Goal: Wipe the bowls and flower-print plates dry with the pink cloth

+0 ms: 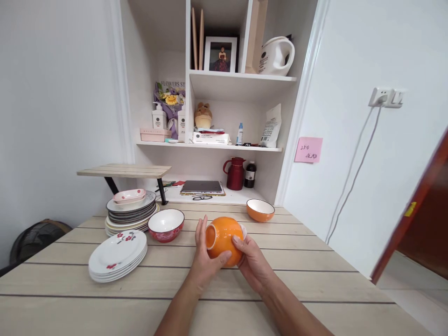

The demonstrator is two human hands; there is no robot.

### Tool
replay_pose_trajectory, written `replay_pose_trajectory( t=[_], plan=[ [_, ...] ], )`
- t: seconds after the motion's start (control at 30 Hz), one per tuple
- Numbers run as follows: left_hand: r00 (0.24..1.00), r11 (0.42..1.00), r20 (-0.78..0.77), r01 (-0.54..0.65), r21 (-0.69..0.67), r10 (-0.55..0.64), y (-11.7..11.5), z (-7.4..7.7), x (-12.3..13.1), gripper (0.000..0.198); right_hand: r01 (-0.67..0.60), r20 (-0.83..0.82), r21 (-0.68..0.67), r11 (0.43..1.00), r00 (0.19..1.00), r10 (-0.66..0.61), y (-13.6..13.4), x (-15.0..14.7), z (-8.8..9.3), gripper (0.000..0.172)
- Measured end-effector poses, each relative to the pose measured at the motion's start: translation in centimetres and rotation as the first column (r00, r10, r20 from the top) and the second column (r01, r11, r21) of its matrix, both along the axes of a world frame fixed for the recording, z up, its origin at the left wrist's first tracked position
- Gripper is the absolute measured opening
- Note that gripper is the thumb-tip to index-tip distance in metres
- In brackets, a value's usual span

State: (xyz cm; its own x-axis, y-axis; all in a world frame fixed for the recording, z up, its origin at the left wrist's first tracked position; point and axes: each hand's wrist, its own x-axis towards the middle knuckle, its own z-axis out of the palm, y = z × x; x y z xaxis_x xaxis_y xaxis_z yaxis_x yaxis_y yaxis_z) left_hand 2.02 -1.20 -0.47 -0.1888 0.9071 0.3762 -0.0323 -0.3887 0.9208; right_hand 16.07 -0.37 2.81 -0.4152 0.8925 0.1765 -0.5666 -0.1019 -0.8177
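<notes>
Both hands hold an orange bowl (227,238) up above the table, turned on its side with its round foot facing left. My left hand (206,256) presses along the foot side, fingers upright behind it and thumb across the front. My right hand (254,259) grips the right side, its thumb on the outer wall and the other fingers partly hidden. Something white (244,229) shows at that side; I cannot tell what it is. Beyond stands another orange bowl (261,214), white inside with a dark rim. To the left is a red patterned bowl (167,233), upright.
White flowered plates (105,252) are stacked at the left, before a taller stack of plates (131,217) topped by a small pink dish (129,196). A small raised shelf (124,171) stands behind them. At the back are a laptop (202,186), glasses (202,198) and a red jug (235,175).
</notes>
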Motion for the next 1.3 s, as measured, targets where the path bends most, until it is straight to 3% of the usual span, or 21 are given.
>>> replay_pose_trajectory(
  t=[0.1, 0.27, 0.53, 0.63, 0.87, 1.13, 1.23, 1.3],
  plan=[
    [1.0, 0.999, -0.024, 0.01, 0.032, -0.01, -0.1, 0.0, 0.0, 0.103, -0.012, 0.016, 0.021, 1.0, 1.0, 0.012, 0.0, 0.0, 0.0, 0.043],
    [0.991, 0.992, 0.037, 0.126, 0.0, -0.126, -0.9, 0.6, 0.0, 0.117, -0.014, 0.038, 0.054, 0.998, 0.999, 0.012, -0.2, 0.0, 0.1, 0.042],
    [0.99, 0.991, 0.062, 0.129, -0.019, -0.128, -1.0, 0.7, 0.0, 0.119, -0.037, 0.064, 0.086, 0.996, 0.997, 0.032, -0.1, 0.2, 0.0, 0.044],
    [0.976, 0.983, 0.121, 0.182, -0.015, -0.179, -1.2, 1.1, 0.0, 0.115, -0.046, 0.084, 0.087, 0.995, 0.996, 0.039, -0.3, 0.4, 0.1, 0.046],
    [0.831, 0.939, 0.462, 0.344, 0.013, -0.311, -1.5, 1.5, -0.4, 0.092, -0.126, 0.076, 0.128, 0.984, 0.99, 0.117, -0.6, 0.1, -0.1, 0.047],
    [0.671, 0.851, 0.581, 0.519, 0.075, -0.461, -0.6, 0.1, -1.7, 0.071, -0.236, 0.206, 0.289, 0.928, 0.962, 0.18, -1.0, -0.3, 0.1, 0.068],
    [0.629, 0.822, 0.635, 0.569, 0.017, -0.449, -0.4, -0.6, -2.0, 0.062, -0.262, 0.354, 0.39, 0.883, 0.927, 0.119, -1.1, -0.3, 0.2, 0.068],
    [0.597, 0.807, 0.685, 0.59, -0.023, -0.417, -0.2, -0.9, -2.1, 0.059, -0.251, 0.482, 0.504, 0.826, 0.876, -0.029, -1.0, -0.3, 0.0, 0.069]
  ],
)
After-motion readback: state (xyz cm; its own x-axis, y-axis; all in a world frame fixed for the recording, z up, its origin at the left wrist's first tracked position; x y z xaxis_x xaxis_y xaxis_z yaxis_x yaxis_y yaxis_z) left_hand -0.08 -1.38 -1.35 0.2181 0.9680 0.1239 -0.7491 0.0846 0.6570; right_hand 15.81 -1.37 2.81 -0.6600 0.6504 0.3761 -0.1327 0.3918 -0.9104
